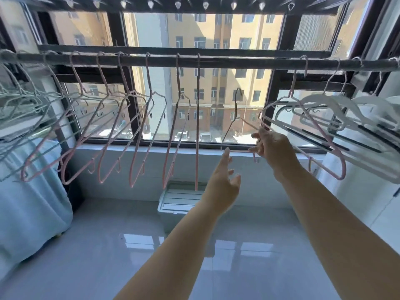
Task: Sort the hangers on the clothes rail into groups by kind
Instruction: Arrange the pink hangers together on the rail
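A dark clothes rail (238,62) runs across the window. Several pink wire hangers (138,135) hang in a row along its left and middle. At the far left hang pale green wire hangers (23,100). Far right, white plastic hangers (329,109) crowd together, with one pink hanger (320,135) hooked in front of them. My right hand (272,146) holds a pink hanger (236,118) off the rail, its hook free in the air below the bar. My left hand (225,180) is raised just under that hanger, fingers apart, holding nothing.
A window with dark frames (129,100) stands behind the rail. A white lidded plastic box (179,200) sits on the glossy tiled floor below. A pale blue cloth-covered object (32,191) stands at the left. A second drying rack with clips (177,5) hangs overhead.
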